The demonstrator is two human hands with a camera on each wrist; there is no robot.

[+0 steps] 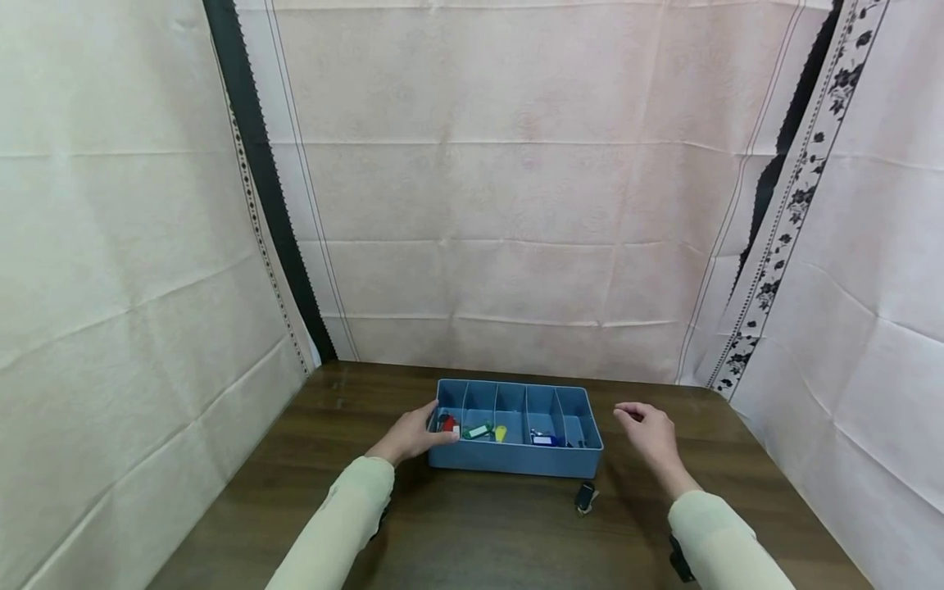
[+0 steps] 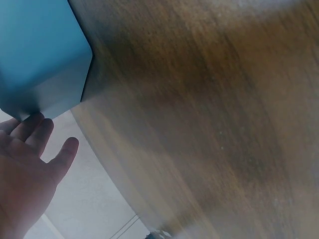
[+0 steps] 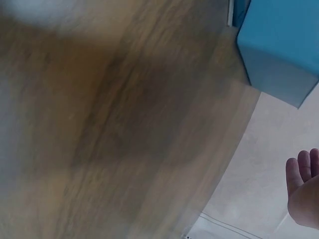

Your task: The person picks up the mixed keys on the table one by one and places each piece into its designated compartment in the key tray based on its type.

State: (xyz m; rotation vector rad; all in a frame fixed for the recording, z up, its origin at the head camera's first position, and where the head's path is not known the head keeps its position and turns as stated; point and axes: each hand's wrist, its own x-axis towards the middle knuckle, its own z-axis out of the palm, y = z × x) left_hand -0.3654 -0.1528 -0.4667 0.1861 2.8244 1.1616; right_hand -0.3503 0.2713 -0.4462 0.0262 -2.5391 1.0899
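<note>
A blue box with several compartments (image 1: pixel 516 460) stands on the table. At its left end my left hand (image 1: pixel 410 436) grips the front corner, thumb over the front rim and fingers along the end wall. In the left wrist view those fingertips (image 2: pixel 48 124) touch the box's end. Small coloured key tags lie inside: red (image 1: pixel 448 424), green (image 1: pixel 477 431), yellow (image 1: pixel 501 433), blue with a white label (image 1: pixel 544 440), and dark bits at the far right. My right hand (image 1: pixel 652 434) hovers right of the box, fingers loosely bent, with nothing visible in them.
A black key tag (image 1: pixel 586 495) with a metallic part lies on the brown wooden table (image 1: pixel 487 524), just in front of the box's right corner. Pale cloth (image 1: pixel 516 205) hangs behind the table and along both sides.
</note>
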